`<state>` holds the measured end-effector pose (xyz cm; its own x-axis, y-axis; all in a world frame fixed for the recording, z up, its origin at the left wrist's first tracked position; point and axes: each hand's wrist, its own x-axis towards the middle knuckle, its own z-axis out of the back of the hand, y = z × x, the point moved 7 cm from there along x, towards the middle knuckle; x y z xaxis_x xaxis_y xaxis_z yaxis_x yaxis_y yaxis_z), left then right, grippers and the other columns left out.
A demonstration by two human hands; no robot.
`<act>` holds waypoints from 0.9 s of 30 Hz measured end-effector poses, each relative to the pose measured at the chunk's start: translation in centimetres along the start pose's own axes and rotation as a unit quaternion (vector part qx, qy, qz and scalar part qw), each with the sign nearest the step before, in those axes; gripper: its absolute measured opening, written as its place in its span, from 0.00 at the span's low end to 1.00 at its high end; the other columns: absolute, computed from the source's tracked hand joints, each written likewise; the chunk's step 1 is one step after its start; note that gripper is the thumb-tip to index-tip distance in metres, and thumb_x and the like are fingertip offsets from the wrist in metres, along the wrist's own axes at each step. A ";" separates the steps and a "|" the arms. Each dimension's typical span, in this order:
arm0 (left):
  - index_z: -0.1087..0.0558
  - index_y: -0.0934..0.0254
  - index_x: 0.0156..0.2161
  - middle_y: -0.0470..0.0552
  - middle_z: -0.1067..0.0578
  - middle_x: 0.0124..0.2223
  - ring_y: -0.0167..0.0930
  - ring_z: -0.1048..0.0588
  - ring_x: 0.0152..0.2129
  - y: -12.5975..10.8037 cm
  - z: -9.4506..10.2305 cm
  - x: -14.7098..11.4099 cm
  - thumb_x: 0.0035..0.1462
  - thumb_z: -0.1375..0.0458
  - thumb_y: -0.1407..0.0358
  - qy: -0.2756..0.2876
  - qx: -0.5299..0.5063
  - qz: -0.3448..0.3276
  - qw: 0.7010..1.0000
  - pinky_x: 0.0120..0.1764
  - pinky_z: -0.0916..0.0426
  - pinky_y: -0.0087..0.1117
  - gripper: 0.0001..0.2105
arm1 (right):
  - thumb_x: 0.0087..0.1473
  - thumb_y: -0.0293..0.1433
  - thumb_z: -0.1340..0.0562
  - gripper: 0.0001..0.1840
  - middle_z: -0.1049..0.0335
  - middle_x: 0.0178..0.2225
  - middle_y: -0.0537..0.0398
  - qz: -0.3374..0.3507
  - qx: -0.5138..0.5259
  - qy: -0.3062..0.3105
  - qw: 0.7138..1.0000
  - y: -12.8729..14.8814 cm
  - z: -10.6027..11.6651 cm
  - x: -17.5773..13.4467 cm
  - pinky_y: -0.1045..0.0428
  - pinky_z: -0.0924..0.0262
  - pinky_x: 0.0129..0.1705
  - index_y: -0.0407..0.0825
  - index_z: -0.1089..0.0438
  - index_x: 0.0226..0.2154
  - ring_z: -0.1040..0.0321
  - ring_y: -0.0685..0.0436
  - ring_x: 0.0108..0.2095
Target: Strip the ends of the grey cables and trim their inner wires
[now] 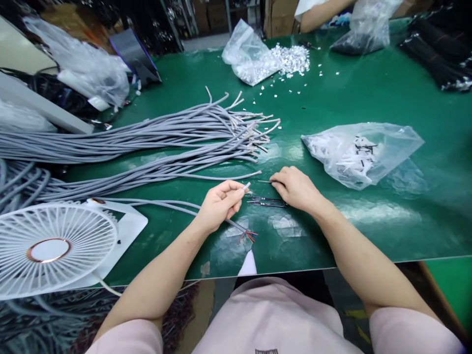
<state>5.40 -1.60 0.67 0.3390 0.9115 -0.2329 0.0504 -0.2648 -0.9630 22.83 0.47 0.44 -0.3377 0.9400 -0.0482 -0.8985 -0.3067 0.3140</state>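
My left hand (223, 204) is closed in a pinch around a grey cable (247, 186), whose end pokes out past the fingertips. To its right, my right hand (295, 189) pinches a thin, pointed metal tool (264, 182); most of it is hidden by the fingers. Dark tweezers (266, 201) lie on the table, partly beneath the right hand. Below my left hand rests another cable end, its red and blue inner wires (249, 237) fanned out. Behind the hands spreads a large bundle of grey cables (177, 135) with stripped, pale ends pointing right.
A white fan (73, 241) stands at the left edge of the green table (416, 231). On the right lies a plastic bag (391, 147) of white and black pieces. A bag (247, 54) spills small shiny pieces at the back. Another person's arm (324, 14) shows beyond.
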 end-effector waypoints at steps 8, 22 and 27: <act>0.30 0.69 0.32 0.39 0.42 0.15 0.17 0.49 0.11 -0.6 0.3 -0.1 0.51 0.39 0.55 -0.009 -0.021 -0.019 1.000 0.15 0.58 0.21 0.16 | 0.54 0.35 0.39 0.12 0.31 0.36 0.47 0.073 -0.040 0.080 0.993 3.2 -0.5 -1.8 0.51 0.47 0.36 0.47 0.30 0.40 0.35 0.41 0.38; 0.35 0.68 0.27 0.35 0.52 0.16 0.16 0.56 0.11 -0.5 0.5 0.1 0.50 0.38 0.54 0.008 -0.074 0.023 0.997 0.16 0.62 0.20 0.17 | 0.58 0.36 0.44 0.08 0.32 0.27 0.57 0.084 0.568 0.091 0.814 4.0 1.3 -1.8 0.55 0.43 0.30 0.47 0.39 0.35 0.35 0.50 0.28; 0.35 0.68 0.27 0.35 0.52 0.15 0.16 0.56 0.11 -0.4 0.4 0.1 0.51 0.38 0.54 0.011 -0.084 0.035 0.996 0.16 0.61 0.20 0.18 | 0.59 0.38 0.44 0.12 0.42 0.18 0.64 0.049 0.559 0.058 0.826 5.3 0.3 -1.7 0.56 0.47 0.23 0.46 0.37 0.30 0.42 0.54 0.18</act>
<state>5.05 -1.25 0.95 0.3679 0.8821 -0.2941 0.1815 -0.3783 -0.9077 18.73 -2.69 2.44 -0.4769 0.8780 -0.0407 -0.0672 0.0098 0.9977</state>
